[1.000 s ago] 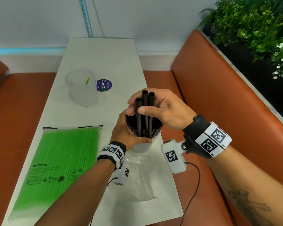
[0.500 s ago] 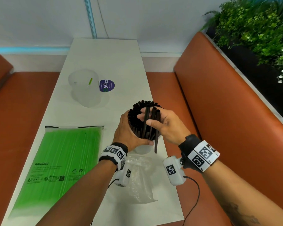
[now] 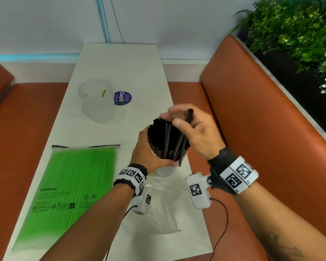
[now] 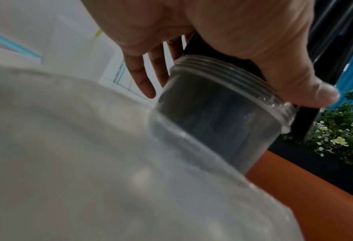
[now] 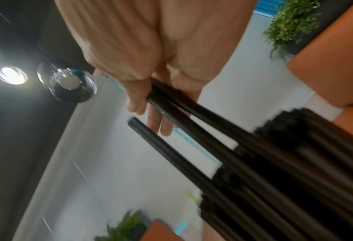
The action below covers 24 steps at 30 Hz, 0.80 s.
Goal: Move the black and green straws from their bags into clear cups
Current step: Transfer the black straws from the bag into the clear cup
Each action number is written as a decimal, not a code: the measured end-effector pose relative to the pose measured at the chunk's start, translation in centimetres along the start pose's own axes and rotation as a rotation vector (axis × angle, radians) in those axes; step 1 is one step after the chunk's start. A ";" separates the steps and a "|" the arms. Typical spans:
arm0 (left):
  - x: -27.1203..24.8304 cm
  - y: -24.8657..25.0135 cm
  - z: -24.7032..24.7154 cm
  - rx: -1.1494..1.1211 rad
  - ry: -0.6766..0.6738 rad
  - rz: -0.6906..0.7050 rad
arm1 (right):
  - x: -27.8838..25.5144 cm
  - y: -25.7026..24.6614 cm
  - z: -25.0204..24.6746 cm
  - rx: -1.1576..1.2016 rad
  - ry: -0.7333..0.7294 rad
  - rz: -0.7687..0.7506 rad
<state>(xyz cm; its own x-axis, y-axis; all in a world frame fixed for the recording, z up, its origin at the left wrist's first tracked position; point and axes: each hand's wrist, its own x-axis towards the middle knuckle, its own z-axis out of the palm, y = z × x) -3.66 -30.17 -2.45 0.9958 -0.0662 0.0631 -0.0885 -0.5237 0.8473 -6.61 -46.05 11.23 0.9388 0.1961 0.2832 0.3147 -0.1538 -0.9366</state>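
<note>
1. Steadying the cup (image 3: 164, 169) at the table's (image 3: 120, 59) near right edge: left hand (image 3: 147, 153) wraps the black straws (image 3: 158, 136) just above the rim, thumb on the near side.
2. Right hand (image 3: 198, 134) has thumb and fingers closed on a few straws sticking up above the packed bundle. One loose straw (image 3: 189, 114) leans against the fingers; can't tell if it's actually gripped.
3. Black straws are nearly all in the cup, standing on end and tightly packed. Their empty bag (image 3: 158, 204) lies crumpled just near of the cup.
4. Green bag (image 3: 73, 176) lies flat at near left, apparently still full. Far cup (image 3: 97, 102) holds one green straw (image 3: 103, 93).
5. Handling, my read: straws are light, stiff-ish and smooth, and they kink if pinched hard. Hold stragglers near the upper third and push straight down into gaps. The cup is thin and top-heavy with this load, so it should stay braced.
6. Left wrist view shows the cup wall (image 4: 219, 117), its ribbed rim and the dark straw mass inside, mostly hidden from the head view by the hand.
7. Right wrist view shows the pinch (image 5: 150, 93) from below, blurred; the cup isn't visible there.
</note>
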 end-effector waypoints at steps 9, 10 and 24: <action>-0.1 0.0 -0.1 -0.031 -0.008 -0.009 | 0.3 -0.8 -0.1 0.065 0.214 -0.163; -0.1 0.0 -0.1 -0.035 -0.009 -0.010 | 0.4 -1.0 0.0 0.063 0.216 -0.193; -0.2 0.1 0.0 0.009 0.005 0.006 | -0.7 -0.1 1.3 0.011 0.237 -0.155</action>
<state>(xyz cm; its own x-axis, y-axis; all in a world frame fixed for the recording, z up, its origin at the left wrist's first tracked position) -3.92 -30.16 -2.39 0.9953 -0.0651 0.0710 -0.0948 -0.5311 0.8420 -7.44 -44.93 10.84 0.8864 -0.0153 0.4627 0.4572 -0.1292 -0.8799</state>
